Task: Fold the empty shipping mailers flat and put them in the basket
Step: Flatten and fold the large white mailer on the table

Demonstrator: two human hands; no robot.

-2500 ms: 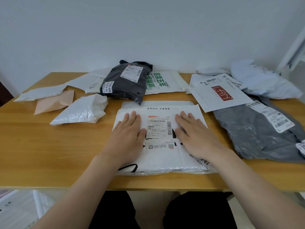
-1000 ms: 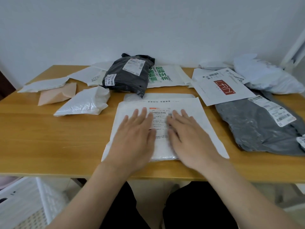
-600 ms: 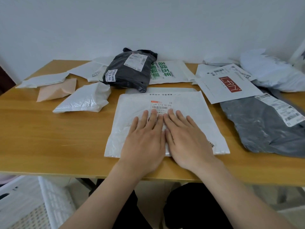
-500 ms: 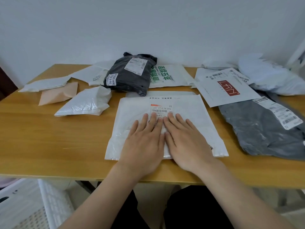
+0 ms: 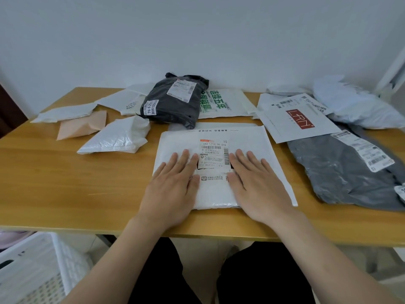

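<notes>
White plastic lies flat under both our hands: the left hand (image 5: pixel 173 187) and right hand (image 5: pixel 258 185) press palm-down on the white mailer (image 5: pixel 252 139), fingers straight and slightly spread, gripping nothing. The two hands sit apart, either side of the shipping label (image 5: pixel 213 153), whose print reads upright towards us. The mailer lies in the middle of the wooden worktop (image 5: pixel 65 183), its edges square to the front edge and its rounded near edge close to it; it looks nearly square, so we cannot name a long axis. Its film is smooth and faintly crinkled. Around it lie a glossy black mailer (image 5: pixel 175 102), a wrinkled grey mailer (image 5: pixel 346 172) and a puffy white mailer (image 5: pixel 116 139). Below the worktop on our left stands the white perforated basket (image 5: pixel 32 270).
</notes>
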